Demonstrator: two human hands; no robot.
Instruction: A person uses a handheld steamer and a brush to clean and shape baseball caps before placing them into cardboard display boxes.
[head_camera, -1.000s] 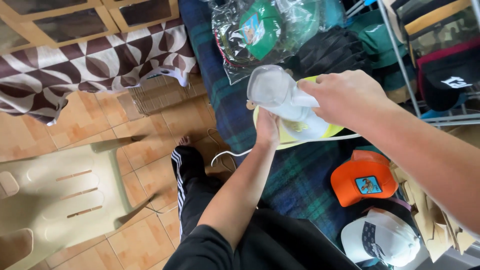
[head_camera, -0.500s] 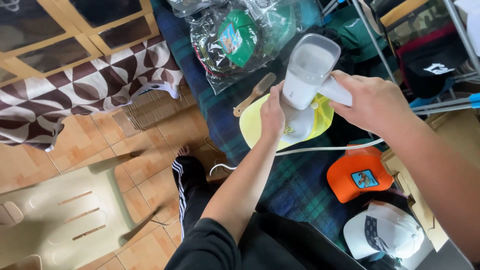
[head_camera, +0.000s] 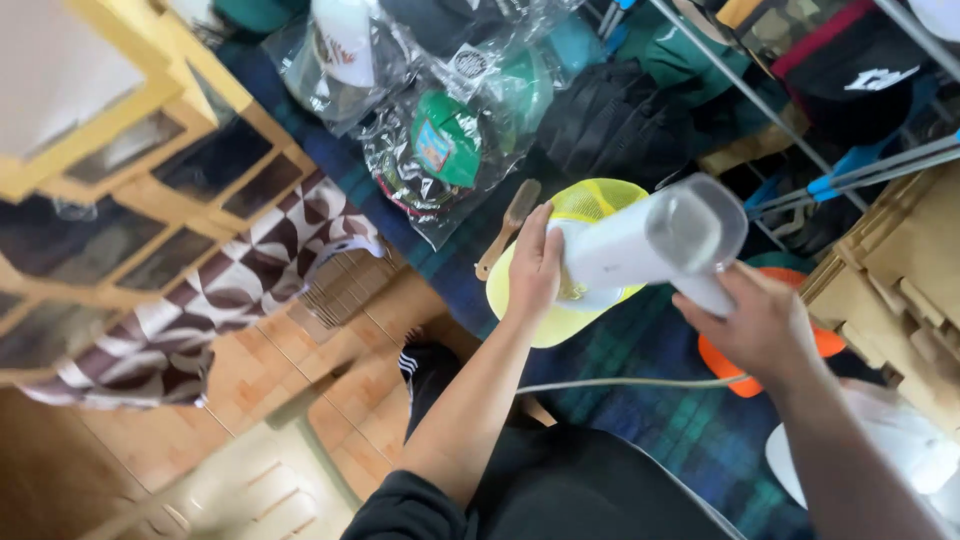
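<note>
the white handheld steamer (head_camera: 650, 240) has swung down level over the yellow cap (head_camera: 575, 265) since a moment ago. right hand (head_camera: 755, 325) fingers wrap its handle; left hand (head_camera: 535, 262) lies flat on the cap, fingers spread, atop the plaid blanket (head_camera: 650, 420).

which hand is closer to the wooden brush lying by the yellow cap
Left. The left hand rests on the yellow cap, just right of the wooden brush. The right hand is farther right, gripping the white handheld appliance.
</note>
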